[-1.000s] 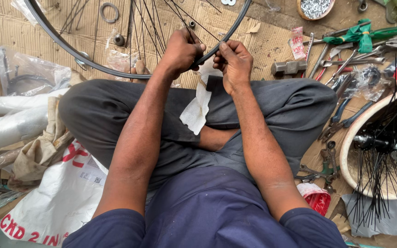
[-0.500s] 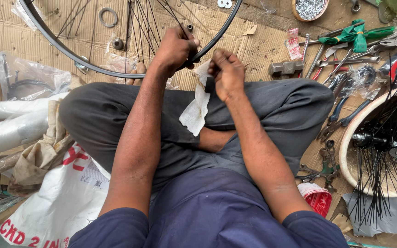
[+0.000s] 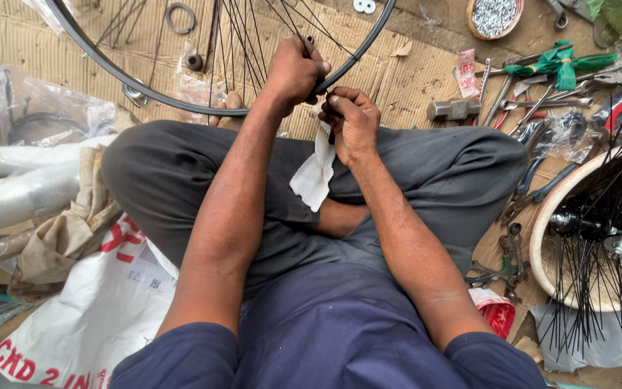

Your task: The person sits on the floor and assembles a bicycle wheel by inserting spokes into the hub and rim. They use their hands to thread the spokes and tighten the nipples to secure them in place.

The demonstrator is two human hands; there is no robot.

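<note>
**A:** ok what's in the shot, going left to right?

**B:** Far left, around 9 o'clock, there's white wrapped tubing on the floor with a tan rag draped beside it, and a white printed sack lower down at 8. The person sits cross-legged on cardboard, grey trousers, blue shirt.

**A:** and the hands?

**B:** Both up at 12 o'clock on the wheel rim. The left hand has its grip closed over the rim's near edge, fist wrapped, spokes running up past the knuckles. The right hand is just beside it, touching, fingers curled in a pinch at the rim. Can't tell what's pinched, too small. A white cloth hangs down from under that hand over the lap.

**A:** right side?

**B:** Hammer head at 2 o'clock, then a spread of wrenches and a green-tied bundle. Bowl of small metal bits at 1. At 3 to 4 o'clock a second wheel, cream rim, hub and black spokes, well apart from the hands.
</note>
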